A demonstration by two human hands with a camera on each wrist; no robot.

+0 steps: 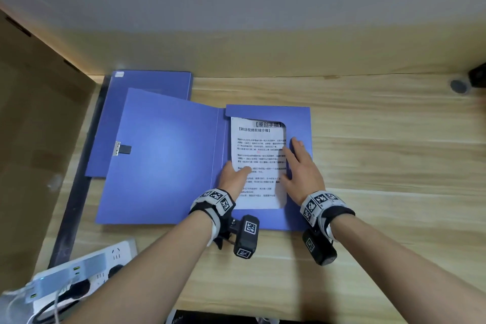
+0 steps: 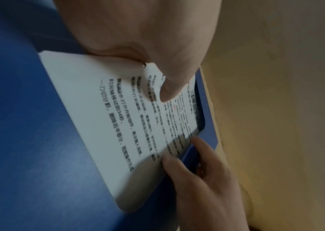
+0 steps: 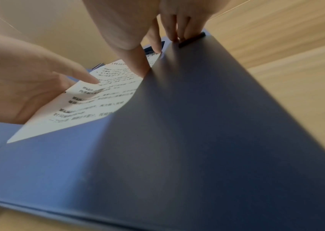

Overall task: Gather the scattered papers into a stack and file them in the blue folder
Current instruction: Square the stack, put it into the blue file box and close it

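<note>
The blue folder point(image 1: 163, 155) lies open on the wooden desk point(image 1: 381, 166). Its right half carries a pocket flap point(image 1: 299, 118) with a cut-out. A printed stack of papers point(image 1: 256, 144) sits under that flap, its left part showing. My left hand point(image 1: 234, 175) pinches the papers' left edge, thumb point(image 2: 167, 92) on top of the sheet point(image 2: 102, 118); its fingers are hidden. My right hand point(image 1: 299, 166) lies flat with straight fingers on the flap point(image 3: 207, 125), its thumb point(image 3: 138, 65) at the cut-out's edge against the papers point(image 3: 90, 106).
A second blue folder point(image 1: 150, 84) lies partly under the open one at the back left. A white power strip point(image 1: 86, 268) with cables sits at the front left beside a dark rail point(image 1: 79, 171). A small round dark object point(image 1: 459, 85) is at the far right.
</note>
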